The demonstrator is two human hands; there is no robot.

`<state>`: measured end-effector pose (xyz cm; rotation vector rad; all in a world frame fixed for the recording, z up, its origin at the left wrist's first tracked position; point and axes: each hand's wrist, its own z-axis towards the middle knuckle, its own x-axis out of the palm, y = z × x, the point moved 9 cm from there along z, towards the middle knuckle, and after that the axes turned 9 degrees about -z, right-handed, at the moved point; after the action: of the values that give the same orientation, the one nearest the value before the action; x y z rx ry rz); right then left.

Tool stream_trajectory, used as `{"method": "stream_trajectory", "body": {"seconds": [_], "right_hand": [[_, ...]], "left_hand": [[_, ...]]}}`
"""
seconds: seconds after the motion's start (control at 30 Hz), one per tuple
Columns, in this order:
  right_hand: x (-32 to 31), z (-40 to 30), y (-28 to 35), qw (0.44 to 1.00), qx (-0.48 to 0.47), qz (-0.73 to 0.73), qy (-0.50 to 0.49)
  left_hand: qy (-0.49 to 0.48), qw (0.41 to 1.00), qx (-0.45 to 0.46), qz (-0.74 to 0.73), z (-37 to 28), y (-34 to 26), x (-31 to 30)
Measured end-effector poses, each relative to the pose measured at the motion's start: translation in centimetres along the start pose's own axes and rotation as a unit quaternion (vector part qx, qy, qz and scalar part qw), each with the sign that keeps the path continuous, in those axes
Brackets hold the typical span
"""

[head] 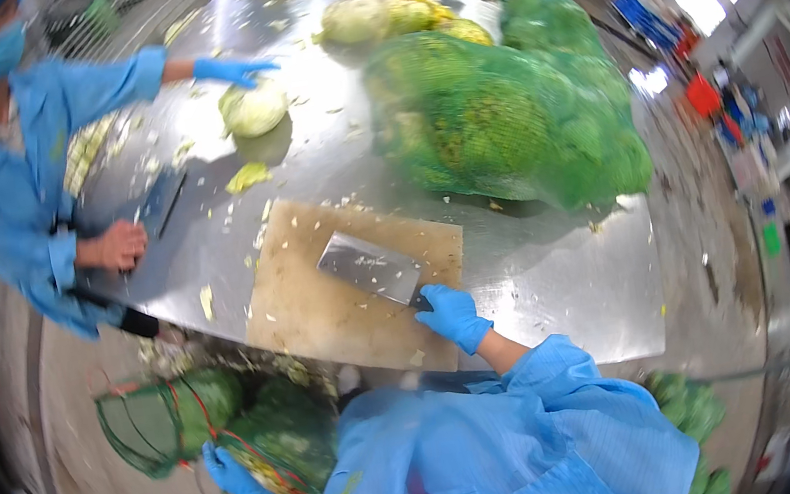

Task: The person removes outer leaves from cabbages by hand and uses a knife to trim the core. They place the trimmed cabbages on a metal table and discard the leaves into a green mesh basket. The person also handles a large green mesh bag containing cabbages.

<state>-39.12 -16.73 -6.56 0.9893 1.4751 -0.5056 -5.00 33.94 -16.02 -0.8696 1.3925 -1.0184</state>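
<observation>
My right hand, in a blue glove, grips the dark handle of a cleaver. Its broad steel blade lies over a worn tan cutting board strewn with small pale scraps. Down at the left, my gloved left hand hangs beside a green mesh bag with red edging. The fingers of that hand are extended and a little apart, with nothing visible in them. Leafy cabbage pieces show inside the bag. A trimmed cabbage sits farther off on the steel table.
Large green net sacks of cabbages fill the table's right side. At left, a co-worker reaches a gloved hand above the trimmed cabbage; a dark-edged knife lies near their bare hand. More cabbages sit at the back.
</observation>
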Motion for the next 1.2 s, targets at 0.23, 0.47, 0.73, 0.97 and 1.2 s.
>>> {"method": "stream_trajectory", "body": {"seconds": [0.23,0.47,0.73,0.97,1.2], "right_hand": [[-0.7,-5.2,-2.7,0.996,0.015,0.005,-0.089],[0.5,-9.8,-4.1,0.990,0.109,-0.025,-0.086],[1.7,-9.2,-4.9,0.988,0.126,-0.013,-0.093],[1.8,-9.1,-6.0,0.986,0.097,0.071,-0.120],[2.3,-7.9,-6.1,0.995,0.052,0.060,-0.053]], "left_hand": [[0.388,0.867,0.273,-0.152,0.1,-30.2,29.0],[0.619,0.717,0.044,-0.318,-5.6,-42.8,50.7],[0.660,0.628,-0.215,-0.351,-12.8,-38.3,57.4],[0.757,0.508,-0.200,-0.359,-19.1,-37.8,44.5],[0.552,0.501,-0.618,-0.249,-16.3,-27.8,53.3]]}}
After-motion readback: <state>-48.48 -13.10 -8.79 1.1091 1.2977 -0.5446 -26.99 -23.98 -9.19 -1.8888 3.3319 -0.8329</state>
